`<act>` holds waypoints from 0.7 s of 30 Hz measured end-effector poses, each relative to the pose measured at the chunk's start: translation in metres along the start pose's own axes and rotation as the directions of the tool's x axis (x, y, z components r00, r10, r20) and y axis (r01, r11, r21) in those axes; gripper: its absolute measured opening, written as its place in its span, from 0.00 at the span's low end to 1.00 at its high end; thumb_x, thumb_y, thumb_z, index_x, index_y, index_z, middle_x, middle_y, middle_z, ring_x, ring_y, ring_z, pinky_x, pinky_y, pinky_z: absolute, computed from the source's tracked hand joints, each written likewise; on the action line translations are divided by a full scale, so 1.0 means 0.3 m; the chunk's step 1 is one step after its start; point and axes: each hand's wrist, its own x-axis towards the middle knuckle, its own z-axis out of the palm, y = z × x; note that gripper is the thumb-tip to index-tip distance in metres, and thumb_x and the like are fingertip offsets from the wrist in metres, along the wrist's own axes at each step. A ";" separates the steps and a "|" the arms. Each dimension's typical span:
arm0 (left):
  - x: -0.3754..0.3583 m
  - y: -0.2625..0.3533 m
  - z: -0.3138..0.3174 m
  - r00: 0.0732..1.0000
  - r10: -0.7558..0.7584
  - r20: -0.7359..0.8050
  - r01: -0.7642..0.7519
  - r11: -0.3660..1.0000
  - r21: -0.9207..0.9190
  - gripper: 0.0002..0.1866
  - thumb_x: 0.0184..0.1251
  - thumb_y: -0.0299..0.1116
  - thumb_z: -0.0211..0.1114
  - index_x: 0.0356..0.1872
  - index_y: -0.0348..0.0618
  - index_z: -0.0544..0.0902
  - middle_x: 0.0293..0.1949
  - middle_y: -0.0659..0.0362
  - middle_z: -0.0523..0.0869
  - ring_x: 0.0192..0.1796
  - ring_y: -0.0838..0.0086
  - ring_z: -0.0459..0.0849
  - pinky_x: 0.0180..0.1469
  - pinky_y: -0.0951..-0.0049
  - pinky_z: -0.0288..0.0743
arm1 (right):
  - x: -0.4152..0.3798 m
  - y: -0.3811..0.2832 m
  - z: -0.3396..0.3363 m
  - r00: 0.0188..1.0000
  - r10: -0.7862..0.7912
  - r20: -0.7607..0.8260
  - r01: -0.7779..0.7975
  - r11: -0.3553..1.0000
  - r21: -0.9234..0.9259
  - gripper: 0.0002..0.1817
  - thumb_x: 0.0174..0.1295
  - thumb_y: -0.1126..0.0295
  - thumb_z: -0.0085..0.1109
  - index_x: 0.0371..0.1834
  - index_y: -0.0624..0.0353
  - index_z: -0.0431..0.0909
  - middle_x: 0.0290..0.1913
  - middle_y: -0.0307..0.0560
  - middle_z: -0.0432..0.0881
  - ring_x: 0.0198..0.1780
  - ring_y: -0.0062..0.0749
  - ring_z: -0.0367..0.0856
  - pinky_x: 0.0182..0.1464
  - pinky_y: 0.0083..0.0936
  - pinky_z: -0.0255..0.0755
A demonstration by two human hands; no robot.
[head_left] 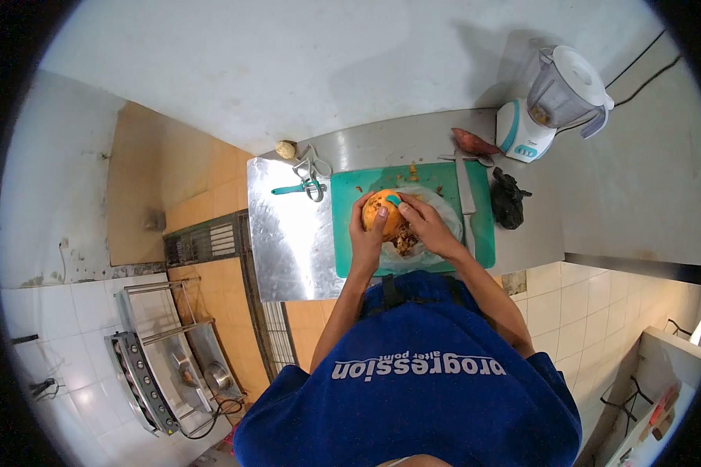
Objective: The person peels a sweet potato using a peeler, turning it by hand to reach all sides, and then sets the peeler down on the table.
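Note:
A round orange fruit (382, 212) with brown patches is held over the green cutting board (481, 253). My left hand (366, 237) wraps around its left side, thumb across the front. On the right, my right hand (434, 232) is closed around a small teal-handled tool (394, 200), pressed against the fruit; its working end is hidden. Beneath the hands lies a clear plastic bag (445, 208) holding brown and orange scraps (404, 240). A knife (466, 194) with a pale handle rests on the board right of the bag.
Left of the board lie a teal-handled peeler (288, 189), a pale strap-like item (320, 161) and a small round tan item (286, 149). Behind and right are a reddish-brown root (473, 142), a black plastic bag (508, 198) and a blender (549, 105). The steel table (288, 265) ends close to my body.

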 end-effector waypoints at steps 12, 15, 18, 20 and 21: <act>0.003 0.018 0.010 1.000 -0.014 -0.002 0.014 0.998 -0.058 0.22 0.75 0.37 0.65 0.64 0.40 0.74 0.54 0.55 0.81 0.54 0.71 0.82 0.55 0.71 0.81 | -0.011 0.007 -0.021 0.978 0.190 -0.085 -0.180 0.978 0.108 0.30 0.79 0.50 0.48 0.67 0.68 0.75 0.61 0.58 0.81 0.64 0.38 0.78 0.68 0.31 0.68; 0.006 0.025 0.009 0.999 -0.019 -0.027 0.017 0.996 -0.088 0.22 0.75 0.37 0.65 0.65 0.40 0.74 0.54 0.54 0.81 0.54 0.71 0.82 0.54 0.71 0.81 | -0.027 0.004 0.014 0.994 0.007 -0.113 -0.008 1.000 -0.008 0.31 0.78 0.49 0.48 0.66 0.69 0.75 0.59 0.58 0.82 0.62 0.38 0.79 0.67 0.31 0.69; -0.002 0.025 0.007 0.999 -0.051 -0.013 0.049 0.994 -0.093 0.22 0.75 0.37 0.66 0.64 0.40 0.74 0.54 0.54 0.81 0.54 0.71 0.81 0.55 0.71 0.81 | -0.017 0.042 0.008 0.984 -0.117 -0.132 0.095 0.982 -0.160 0.32 0.78 0.48 0.49 0.67 0.70 0.73 0.60 0.58 0.81 0.63 0.39 0.79 0.67 0.31 0.69; -0.017 0.018 0.000 0.996 -0.084 -0.003 0.083 0.992 -0.092 0.23 0.74 0.38 0.66 0.64 0.40 0.75 0.55 0.54 0.81 0.55 0.71 0.81 0.56 0.71 0.80 | -0.003 0.065 -0.008 0.987 -0.053 -0.155 0.027 0.986 -0.166 0.33 0.78 0.49 0.48 0.68 0.70 0.73 0.61 0.58 0.81 0.64 0.40 0.78 0.67 0.31 0.68; -0.019 0.011 0.005 0.999 -0.045 0.016 0.045 0.998 -0.033 0.23 0.74 0.39 0.66 0.64 0.40 0.75 0.55 0.54 0.81 0.56 0.70 0.81 0.57 0.70 0.80 | 0.006 0.065 -0.022 0.993 -0.006 -0.117 -0.009 0.992 -0.123 0.32 0.78 0.49 0.48 0.68 0.70 0.72 0.62 0.59 0.81 0.64 0.41 0.78 0.67 0.32 0.69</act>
